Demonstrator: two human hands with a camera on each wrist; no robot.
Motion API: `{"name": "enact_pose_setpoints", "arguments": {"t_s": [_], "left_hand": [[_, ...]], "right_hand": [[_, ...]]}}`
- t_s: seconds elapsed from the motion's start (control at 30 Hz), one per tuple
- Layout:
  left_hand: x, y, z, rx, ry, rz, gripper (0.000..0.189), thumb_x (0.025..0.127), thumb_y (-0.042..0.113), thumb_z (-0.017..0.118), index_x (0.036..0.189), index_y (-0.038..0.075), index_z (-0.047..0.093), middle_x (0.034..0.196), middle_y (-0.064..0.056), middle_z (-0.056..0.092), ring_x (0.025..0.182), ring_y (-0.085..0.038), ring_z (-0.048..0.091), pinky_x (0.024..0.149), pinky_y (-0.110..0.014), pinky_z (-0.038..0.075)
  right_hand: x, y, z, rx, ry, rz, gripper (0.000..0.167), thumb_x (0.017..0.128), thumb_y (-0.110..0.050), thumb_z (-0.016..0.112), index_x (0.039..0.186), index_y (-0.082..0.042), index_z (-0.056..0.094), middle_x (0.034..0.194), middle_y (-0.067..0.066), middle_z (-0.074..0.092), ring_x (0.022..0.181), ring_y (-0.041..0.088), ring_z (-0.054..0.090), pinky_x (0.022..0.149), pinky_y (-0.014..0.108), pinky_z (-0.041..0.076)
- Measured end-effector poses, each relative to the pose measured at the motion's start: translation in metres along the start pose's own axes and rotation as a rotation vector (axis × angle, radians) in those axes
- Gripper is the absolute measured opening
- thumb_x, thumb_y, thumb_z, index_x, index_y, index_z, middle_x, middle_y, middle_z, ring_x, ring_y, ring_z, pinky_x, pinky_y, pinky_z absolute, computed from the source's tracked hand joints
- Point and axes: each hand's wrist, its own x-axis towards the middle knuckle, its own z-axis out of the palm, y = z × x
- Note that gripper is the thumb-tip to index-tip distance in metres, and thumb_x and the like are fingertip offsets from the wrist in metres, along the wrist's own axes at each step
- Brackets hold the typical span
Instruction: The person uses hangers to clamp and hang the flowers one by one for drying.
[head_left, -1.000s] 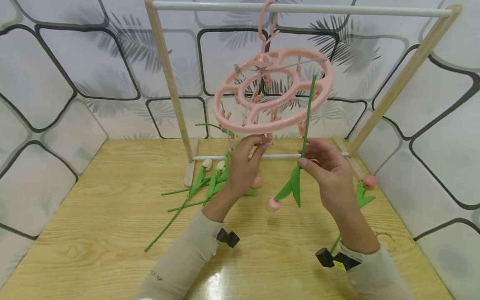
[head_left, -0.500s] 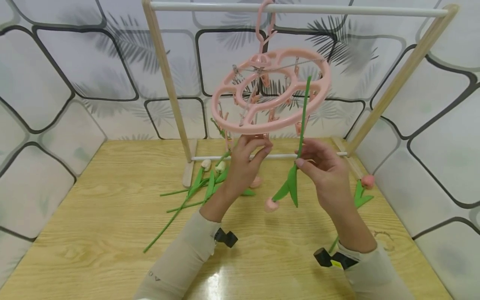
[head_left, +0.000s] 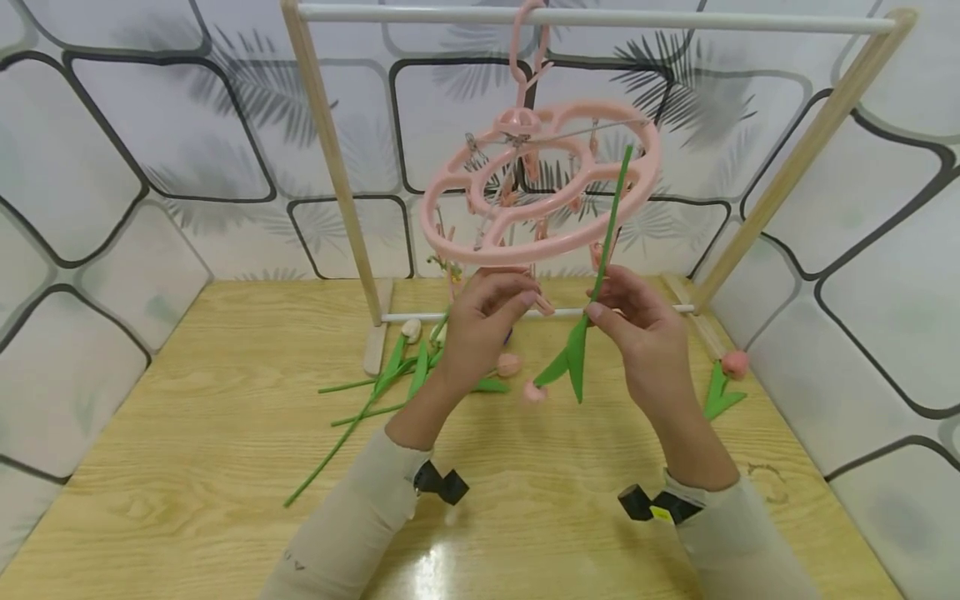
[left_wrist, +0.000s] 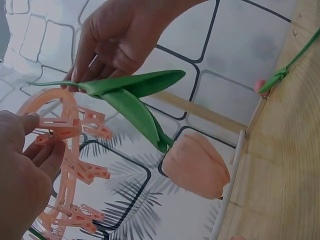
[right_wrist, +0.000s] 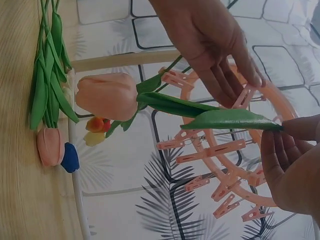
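A pink artificial tulip (right_wrist: 107,97) hangs bloom down, its green stem rising past the rim of a round pink clip hanger (head_left: 525,252). My right hand (head_left: 648,337) pinches the stem just beyond the leaves (left_wrist: 135,107). With thumb and fingers, my left hand (head_left: 480,325) pinches a pink clothespin (left_wrist: 60,127) on the hanger's near side. In the right wrist view, that clothespin is close to the tulip's leaves. Behind the held tulip, red and yellow blooms (right_wrist: 97,129) hang head down from another clothespin (right_wrist: 176,78).
The hanger hooks over the white bar (head_left: 675,18) of a wooden-legged rack. Several tulips (head_left: 382,383) lie on the wooden table at left, near a pink bloom (head_left: 508,365). Another pink tulip (head_left: 735,365) lies at right. Patterned walls stand behind and beside.
My right hand has moved left and slightly up with the tulip, closer to my left hand. My left hand has shifted a little left, and its clothespin now shows tilted toward the tulip.
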Motion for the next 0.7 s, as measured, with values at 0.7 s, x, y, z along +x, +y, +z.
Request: {"name": "enact_pose_setpoints", "arguments": {"t_s": [0.7], "left_hand": [[-0.0007, 0.01, 0.0058, -0.128, 0.051, -0.093, 0.022, 0.099, 0.006, 0.064, 0.114, -0.009, 0.064, 0.115, -0.017, 0.067, 0.107, -0.017, 0.069, 0.095, -0.04, 0.056]], "right_hand": [[0.0107, 0.0072, 0.0034, 0.052, -0.025, -0.039, 0.031, 0.091, 0.011, 0.066, 0.118, -0.005, 0.065, 0.103, 0.008, 0.066, 0.091, 0.015, 0.066, 0.077, 0.03, 0.061]]}}
